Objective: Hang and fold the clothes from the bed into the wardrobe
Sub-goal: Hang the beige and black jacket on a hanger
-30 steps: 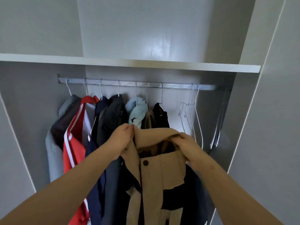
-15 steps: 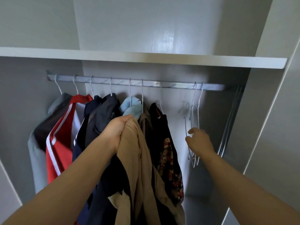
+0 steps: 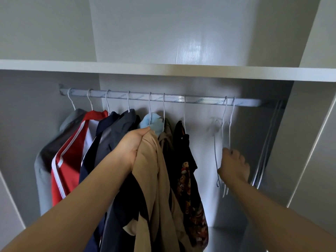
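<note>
Left hand (image 3: 133,146) has a fistful of the tan and black jacket (image 3: 154,179), gripped all bunched up, so it dangles toward 6 o'clock right in front of the clothes hanging on the wardrobe rail (image 3: 163,98). Along the rail from 9 o'clock: grey jacket (image 3: 45,160), red top (image 3: 71,160), navy jackets (image 3: 112,135), a light blue thing (image 3: 154,122), a dark patterned shirt (image 3: 189,179). Right hand (image 3: 234,168) is out at 3 o'clock, fingers curled round the empty wire hangers (image 3: 222,139), which hang apart from the rest. White shelf (image 3: 163,70) sits at 12 o'clock
</note>
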